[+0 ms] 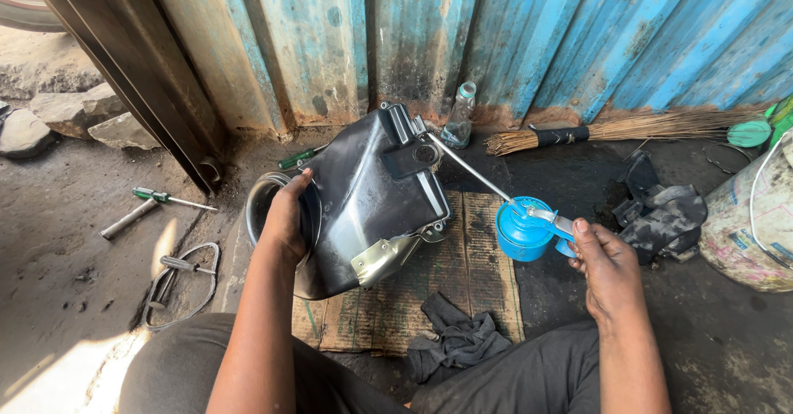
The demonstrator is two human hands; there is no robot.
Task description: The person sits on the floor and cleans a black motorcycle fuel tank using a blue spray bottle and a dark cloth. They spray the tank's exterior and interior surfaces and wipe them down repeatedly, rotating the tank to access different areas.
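The black housing is a moulded, box-shaped part, glossy and grimy, tilted up on edge above a flattened cardboard mat on the oily ground. A bright metal bracket is fixed at its lower corner, and a darker fitting sits near its top edge. The blue oil can is a squat round pump type with a metal lever and a long thin spout running up and left to the housing's top fitting.

The spout tip is too small to tell whether it touches the fitting or stops just short. The housing's far face is hidden, and a round metal rim behind it is mostly covered by the left hand and housing. A pale bucket at the right is cut off by the frame edge.

The left hand is wrapped on the housing's left edge, fingers curled round it, gripping firmly. The right hand is closed about the oil can's handle, thumb laid on the lever.

Nearby lie a dark rag, a green-handled screwdriver, a twig broom and a small bottle against the blue corrugated wall.
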